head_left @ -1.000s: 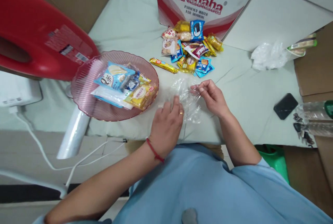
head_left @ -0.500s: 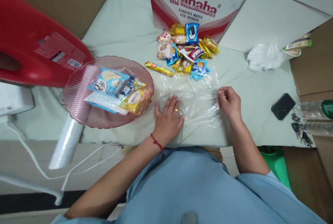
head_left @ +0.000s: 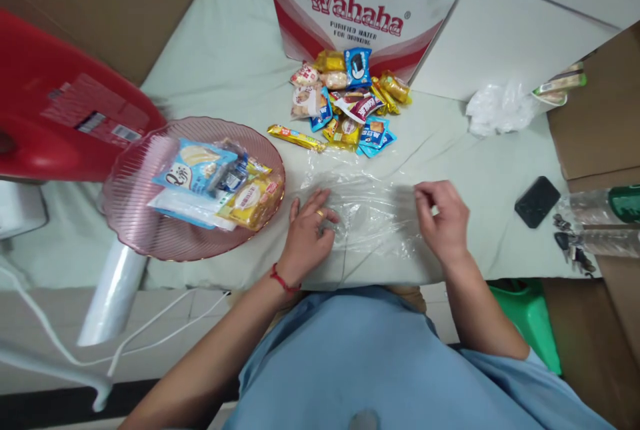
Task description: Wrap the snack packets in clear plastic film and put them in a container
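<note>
A thin clear plastic bag point(head_left: 375, 213) lies flat and wrinkled on the cloth-covered table in front of me. My left hand point(head_left: 311, 233), with a ring and a red bracelet, rests at the bag's left side, fingers stretched and loosely apart. At the bag's right side, my right hand point(head_left: 444, 220) is closed, thumb and forefinger pinched together; whether a bit of film is between them I cannot make out. Just beyond the bag is a pile of small wrapped snacks point(head_left: 347, 100), with a yellow snack stick point(head_left: 296, 138) at its near left.
To the left, a pink ribbed glass bowl point(head_left: 135, 217) holds several snack packs, beside a red jug point(head_left: 75, 110) and a plastic roll point(head_left: 113, 297). A Wahaba carton point(head_left: 360, 10) stands behind. Rightward are crumpled white plastic point(head_left: 500, 109), a black box-like object point(head_left: 537, 202) and keys point(head_left: 575, 247).
My right hand has risen slightly off the bag's right edge, its fingers still pinched. My left hand's fingers have lifted and curled a little. The whole view has shifted slightly.
</note>
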{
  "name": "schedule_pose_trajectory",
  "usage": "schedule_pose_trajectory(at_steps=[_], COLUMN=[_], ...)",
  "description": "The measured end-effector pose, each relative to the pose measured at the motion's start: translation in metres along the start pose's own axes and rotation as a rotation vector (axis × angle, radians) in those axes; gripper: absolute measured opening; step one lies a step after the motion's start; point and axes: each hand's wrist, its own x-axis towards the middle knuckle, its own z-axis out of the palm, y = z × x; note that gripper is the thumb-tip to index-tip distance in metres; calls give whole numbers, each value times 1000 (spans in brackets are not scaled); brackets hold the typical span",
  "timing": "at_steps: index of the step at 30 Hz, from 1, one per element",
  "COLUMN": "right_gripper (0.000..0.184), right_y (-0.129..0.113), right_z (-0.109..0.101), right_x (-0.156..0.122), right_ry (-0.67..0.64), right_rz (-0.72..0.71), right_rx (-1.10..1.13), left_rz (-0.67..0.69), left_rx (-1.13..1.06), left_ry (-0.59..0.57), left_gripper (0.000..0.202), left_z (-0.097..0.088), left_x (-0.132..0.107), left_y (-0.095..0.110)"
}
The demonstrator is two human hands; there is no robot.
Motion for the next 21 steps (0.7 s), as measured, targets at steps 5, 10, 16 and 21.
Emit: schedule_pose_trajectory(at_steps=[5,10,16,21], right_gripper=[40,54,31,29], right_y=[-23,22,22,-24], right_z=[46,69,43,53], right_x=[-4,-3,2,-14], right_ry=[-409,-281,-119,-297], right_rz=[-230,-90,-157,-341], right_rx=[15,-80,-6,124], left_rz=[42,97,200,380], left_rx=[79,126,32,115], left_ry=[0,-13,270,319], left_gripper=[54,66,41,33], left_z=[3,5,-14,-26], left_x=[-13,-34,-51,-34], left_y=[3,-13,-4,48])
